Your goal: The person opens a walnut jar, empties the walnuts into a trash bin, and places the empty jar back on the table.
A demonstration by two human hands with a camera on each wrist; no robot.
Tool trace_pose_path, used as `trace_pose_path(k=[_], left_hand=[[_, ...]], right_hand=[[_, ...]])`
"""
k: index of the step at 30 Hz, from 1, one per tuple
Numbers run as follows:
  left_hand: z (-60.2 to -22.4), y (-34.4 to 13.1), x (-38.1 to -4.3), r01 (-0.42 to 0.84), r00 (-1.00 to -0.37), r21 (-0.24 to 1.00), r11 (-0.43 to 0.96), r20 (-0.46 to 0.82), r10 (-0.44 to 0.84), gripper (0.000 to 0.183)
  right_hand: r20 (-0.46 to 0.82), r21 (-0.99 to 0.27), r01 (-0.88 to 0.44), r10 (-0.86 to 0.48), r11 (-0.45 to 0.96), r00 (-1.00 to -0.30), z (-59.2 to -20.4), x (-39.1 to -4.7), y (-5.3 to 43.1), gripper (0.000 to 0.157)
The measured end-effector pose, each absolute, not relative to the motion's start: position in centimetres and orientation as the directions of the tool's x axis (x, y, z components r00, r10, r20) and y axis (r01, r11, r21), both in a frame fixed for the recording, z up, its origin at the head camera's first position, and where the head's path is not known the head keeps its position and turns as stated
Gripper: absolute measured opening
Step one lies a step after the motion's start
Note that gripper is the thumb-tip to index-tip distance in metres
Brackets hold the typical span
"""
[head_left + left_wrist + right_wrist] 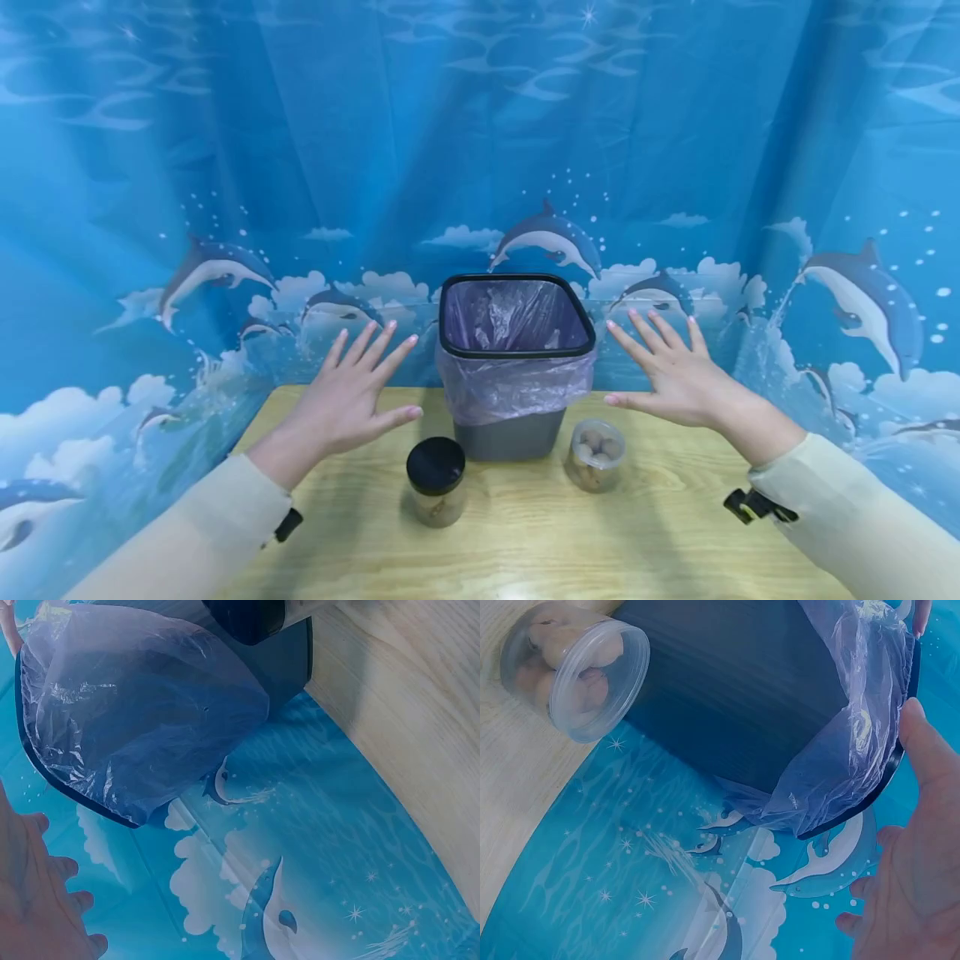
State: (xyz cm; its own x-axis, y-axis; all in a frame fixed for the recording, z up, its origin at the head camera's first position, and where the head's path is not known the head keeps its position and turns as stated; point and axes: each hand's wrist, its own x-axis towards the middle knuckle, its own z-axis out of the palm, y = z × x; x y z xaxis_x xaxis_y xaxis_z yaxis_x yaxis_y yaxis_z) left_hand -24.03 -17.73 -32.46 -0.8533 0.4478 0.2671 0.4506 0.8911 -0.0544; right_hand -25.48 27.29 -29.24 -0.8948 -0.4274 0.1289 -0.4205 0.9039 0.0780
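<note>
A grey trash bin with a black rim and a translucent purple bag folded over it stands at the table's back. My left hand hovers to its left with fingers spread, holding nothing. On the bin's other side my right hand is held up the same way, also without anything in it. In front of the bin, to the left, is a clear jar with a black lid; its contents are hard to make out. A clear plastic tub to the right, apparently lidless, holds several round brownish things.
The light wood table reaches toward me. Blue curtains printed with dolphins and clouds hang behind and on both sides. A black strap buckle sits at the right sleeve, and another dark piece at the left.
</note>
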Motion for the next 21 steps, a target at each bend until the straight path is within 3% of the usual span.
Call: trace_pose_path(k=[21], left_hand=[[-33.5, -18.01, -23.78, 0.46, -0.848, -0.033, 0.888, 0.281, 0.449, 0.094]], right_hand=[[0.144, 0.08, -0.42, -0.427, 0.904, -0.893, -29.45, -25.1, 27.78, 0.099]])
